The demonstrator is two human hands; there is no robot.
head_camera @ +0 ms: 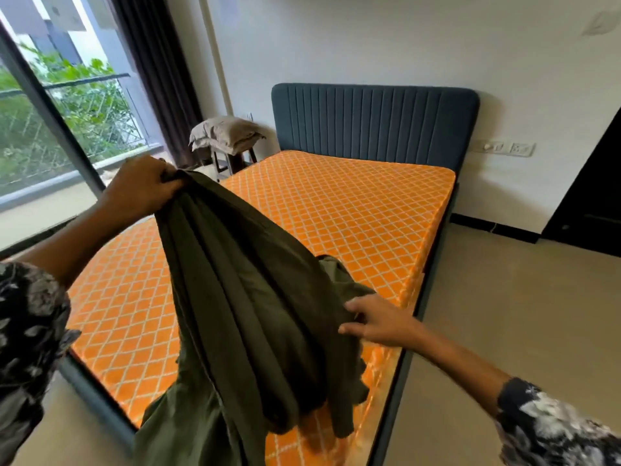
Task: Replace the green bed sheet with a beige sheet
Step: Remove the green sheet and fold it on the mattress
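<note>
Currently the green sheet [248, 297] is held bunched above the foot of the bare orange mattress [353, 210], off the bed entirely. One gathered end is gripped in the fist of the left hand [141, 186], raised high at the left. From there the sheet's long axis runs downward and toward the right, its lower folds draped over the mattress foot. The right hand [379, 319] is placed low at the sheet's right edge, fingers loosely spread and touching the fabric; a closed grip is not shown. The lower bulk is therefore nearer the right hand, which is judged best placed to gather it. Beige bedding [225, 134] is seen on a stool [232, 159] beside the headboard [373, 122]
</note>
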